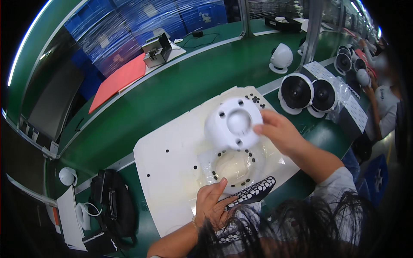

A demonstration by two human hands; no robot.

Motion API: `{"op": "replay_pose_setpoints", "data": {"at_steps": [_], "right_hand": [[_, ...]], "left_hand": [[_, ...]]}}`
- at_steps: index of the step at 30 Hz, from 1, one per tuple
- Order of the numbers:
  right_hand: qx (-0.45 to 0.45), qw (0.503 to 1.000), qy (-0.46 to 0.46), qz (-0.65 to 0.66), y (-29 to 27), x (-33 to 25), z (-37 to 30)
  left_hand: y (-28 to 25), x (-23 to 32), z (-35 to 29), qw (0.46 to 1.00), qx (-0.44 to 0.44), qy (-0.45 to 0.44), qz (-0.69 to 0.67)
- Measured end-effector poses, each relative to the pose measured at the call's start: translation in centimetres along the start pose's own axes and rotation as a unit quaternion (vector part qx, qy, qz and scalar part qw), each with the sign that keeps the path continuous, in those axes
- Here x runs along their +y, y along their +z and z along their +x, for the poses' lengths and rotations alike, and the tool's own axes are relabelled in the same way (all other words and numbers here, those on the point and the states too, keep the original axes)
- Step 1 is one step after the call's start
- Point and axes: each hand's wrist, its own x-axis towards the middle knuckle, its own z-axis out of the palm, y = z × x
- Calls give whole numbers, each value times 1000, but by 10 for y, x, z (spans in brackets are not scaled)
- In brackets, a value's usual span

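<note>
My right hand (282, 131) grips the edge of a white round plastic base (238, 122), held up with its underside showing. That underside has a round recess in the middle and dark round spots around it. Beneath it on the cream board (159, 193) lies a clear plastic ring-shaped piece (206, 165) with several small black round pads (253, 160) around its opening. My left hand (212, 202) lies on a black sheet with white round spots (254, 192), thumb raised apart and fingers stretched over the sheet. Hair hides part of this sheet.
White round devices with black fronts (297, 92) stand at the right, by a patterned strip (357, 114). Another white device (282, 58) stands farther back. A black bag (112, 202) lies at the left. A metal fixture (157, 51) stands beyond the rail. A co-worker (385, 101) works at far right.
</note>
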Motion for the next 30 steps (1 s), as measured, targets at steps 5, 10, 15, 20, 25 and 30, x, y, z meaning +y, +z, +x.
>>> {"op": "replay_pose_setpoints", "data": {"at_steps": [5,10,15,20,25,30], "right_hand": [[129,741,-257,-607,-38,60,117],[98,607,-278,-738,-61,101,189],[-95,630,55,-769,-42,60,194],[-146,872,19,-467,-135,-82,181],[166,497,71,-849,-264,-71,165],[136,433,171,-875,-300,-56,178]], "left_hand": [[11,-6,-6,996,-18,-27,-82],[9,-4,-9,926,-10,-181,-331],[-13,26,54,632,40,-617,-467],[9,-42,-10,535,-2,-665,-521],[34,-60,-28,730,-7,-521,-441],[19,-40,-16,957,-62,-244,-144]]}}
